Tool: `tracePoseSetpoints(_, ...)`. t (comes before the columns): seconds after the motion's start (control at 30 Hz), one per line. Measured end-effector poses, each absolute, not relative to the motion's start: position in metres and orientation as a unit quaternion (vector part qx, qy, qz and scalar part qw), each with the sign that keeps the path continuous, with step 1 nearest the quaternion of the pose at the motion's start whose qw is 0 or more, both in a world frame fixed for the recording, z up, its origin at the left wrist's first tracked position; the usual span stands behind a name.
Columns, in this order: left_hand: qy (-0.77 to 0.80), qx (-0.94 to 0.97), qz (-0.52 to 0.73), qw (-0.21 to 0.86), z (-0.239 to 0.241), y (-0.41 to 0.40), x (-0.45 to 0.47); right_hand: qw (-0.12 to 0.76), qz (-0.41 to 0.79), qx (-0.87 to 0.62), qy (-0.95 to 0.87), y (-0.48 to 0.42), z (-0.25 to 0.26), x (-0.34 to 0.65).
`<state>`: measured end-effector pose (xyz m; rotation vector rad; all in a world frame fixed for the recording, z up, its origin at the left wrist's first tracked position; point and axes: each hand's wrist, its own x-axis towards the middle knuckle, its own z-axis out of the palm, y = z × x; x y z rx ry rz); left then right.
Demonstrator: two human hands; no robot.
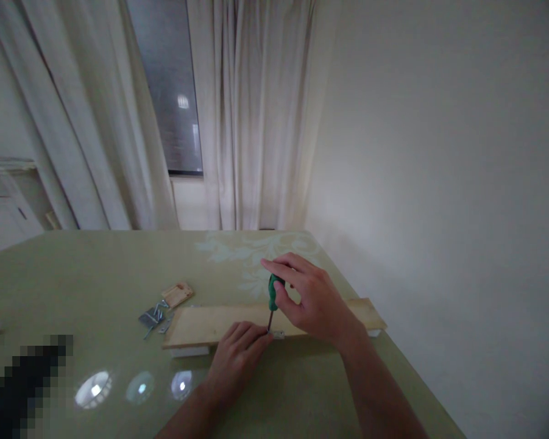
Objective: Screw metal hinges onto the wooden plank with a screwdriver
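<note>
Nearest, the left hand (240, 356) lies low at the near edge of a long, flat, pale wooden board (201, 323), its fingers drawn close together and their tips beside the driver's tip; whether they pinch a screw there I cannot tell. Just right of those tips a small, light metal plate (278, 335) sits along that same edge. Above it the right hand (317, 299) has thumb and fingers about the handle of a screwdriver with a green handle and a thin metal shaft (273, 296), one finger stretched past the top. The shaft stands nearly upright, its point down by the plate's left end.

The step in hand looks like turning a fastener at the metal plate. The next move seems to call for a steady left hand at the plate, the shaft kept in line, and light turns of the handle so the point does not slip toward the left fingertips.

White blocks (190, 352) show under the board. Off its left end, on the pale green surface (95, 274), lie loose silvery screws (158, 312), and just beyond them a small, flat, light wooden piece (178, 294). Farther back hang long cream curtains (274, 122).
</note>
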<state>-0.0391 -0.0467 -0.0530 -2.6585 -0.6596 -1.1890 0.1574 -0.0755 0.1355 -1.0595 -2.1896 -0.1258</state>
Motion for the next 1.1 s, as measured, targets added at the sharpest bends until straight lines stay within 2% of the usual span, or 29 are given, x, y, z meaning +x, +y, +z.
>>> tracePoseSetpoints(0.27, -0.225, -0.888, -0.393, 0.074, -0.054, -0.048, -0.037, 0.336, -0.177, -0.401, -0.834, -0.064, 0.129, 0.157)
tracePoseSetpoints(0.5, -0.233, -0.887, -0.390, 0.088, -0.053, -0.048, -0.038, 0.344, -0.021, -0.352, -0.870, -0.071, 0.136, 0.164)
tracePoseSetpoints(0.57, -0.232, -0.888, -0.387, 0.087, -0.053, -0.049, -0.038, 0.335, -0.030, -0.352, -0.873, -0.067, 0.133, 0.164)
tracePoseSetpoints(0.73, -0.230, -0.886, -0.391, 0.094, -0.052, -0.048, -0.037, 0.328, -0.170, -0.420, -0.829, -0.061, 0.128, 0.160)
tracePoseSetpoints(0.87, -0.213, -0.891, -0.388, 0.097, -0.053, -0.046, -0.039, 0.317, -0.112, -0.408, -0.849, -0.068, 0.132, 0.164)
tracePoseSetpoints(1.0, -0.211, -0.894, -0.384, 0.095, -0.052, -0.046, -0.040, 0.347, -0.041, -0.357, -0.866, -0.065, 0.132, 0.168)
tracePoseSetpoints(1.1, -0.213, -0.895, -0.381, 0.095, -0.051, -0.046, -0.040, 0.353, -0.049, -0.355, -0.864, -0.059, 0.128, 0.167)
